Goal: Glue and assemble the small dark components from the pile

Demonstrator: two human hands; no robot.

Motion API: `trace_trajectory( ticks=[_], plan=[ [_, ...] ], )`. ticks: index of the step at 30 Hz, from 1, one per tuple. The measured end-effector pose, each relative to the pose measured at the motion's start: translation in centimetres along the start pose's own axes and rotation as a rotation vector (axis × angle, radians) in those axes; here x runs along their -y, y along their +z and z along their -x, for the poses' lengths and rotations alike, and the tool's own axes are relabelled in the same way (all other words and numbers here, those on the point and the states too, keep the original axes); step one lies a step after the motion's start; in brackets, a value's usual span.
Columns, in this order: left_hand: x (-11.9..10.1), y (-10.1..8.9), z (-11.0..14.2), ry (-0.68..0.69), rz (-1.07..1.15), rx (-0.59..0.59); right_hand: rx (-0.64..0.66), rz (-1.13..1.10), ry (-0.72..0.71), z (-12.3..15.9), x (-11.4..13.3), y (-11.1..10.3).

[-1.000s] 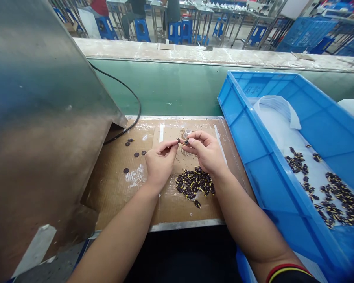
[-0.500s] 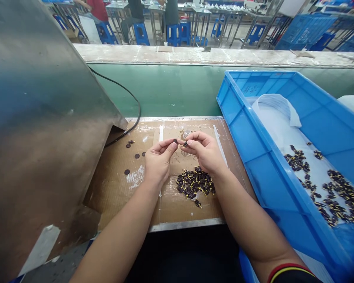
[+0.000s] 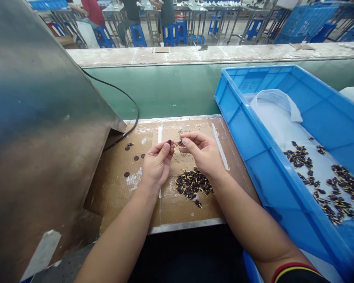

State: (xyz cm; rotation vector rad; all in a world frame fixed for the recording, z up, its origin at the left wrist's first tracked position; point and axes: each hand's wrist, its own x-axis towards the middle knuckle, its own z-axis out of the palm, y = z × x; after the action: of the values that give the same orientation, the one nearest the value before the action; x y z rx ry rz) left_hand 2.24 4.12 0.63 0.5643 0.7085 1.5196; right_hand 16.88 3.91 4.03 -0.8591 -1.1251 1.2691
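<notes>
Your left hand [image 3: 157, 164] sits just left of the frame's centre, its thumb and forefinger pinched on a small dark disc [image 3: 169, 142]; your right hand [image 3: 202, 154] faces it from just right of centre, its fingertips clenched on a small dark part with a yellow end [image 3: 180, 142]; the two pieces are held just above the tabletop [image 3: 112, 188], close together but, as far as I can tell, not quite joined; bring them together squarely, I judge, keeping both pinches near the very tips so the meeting faces stay in your sight; steady your wrists low over the cardboard, since pieces this small will likely slip or flick away if you squeeze unevenly; the pile of dark and yellow parts [image 3: 194, 185] lies below your right hand, near your wrist, so mind that your forearm does not sweep it toward the tabletop's front edge; a few loose discs [image 3: 126, 174] lie apart to the left of centre, near the foot of the large metal housing [image 3: 32, 118] that fills the left of the frame; the blue crate [image 3: 253, 157] on the right holds more of the same parts scattered on a white liner [image 3: 280, 118]; a black cable [image 3: 132, 106] curves down from the upper left behind the tabletop; people sit at benches along the top edge, well apart from your work.
</notes>
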Motion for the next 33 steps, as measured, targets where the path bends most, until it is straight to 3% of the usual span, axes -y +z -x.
trace_trajectory(
  ticks=[13,27,33],
  plan=[
    [-0.9,0.1,0.4,-0.028,0.111,0.006,0.024,0.184,-0.235,0.7,-1.7,1.0],
    [-0.7,-0.6,0.3,0.026,-0.017,0.035,0.009,0.279,-0.206,1.1,-1.2,1.2],
    [-0.8,-0.3,0.5,0.073,-0.091,0.023,0.047,0.496,-0.35,1.0,-0.5,0.6]
  ],
)
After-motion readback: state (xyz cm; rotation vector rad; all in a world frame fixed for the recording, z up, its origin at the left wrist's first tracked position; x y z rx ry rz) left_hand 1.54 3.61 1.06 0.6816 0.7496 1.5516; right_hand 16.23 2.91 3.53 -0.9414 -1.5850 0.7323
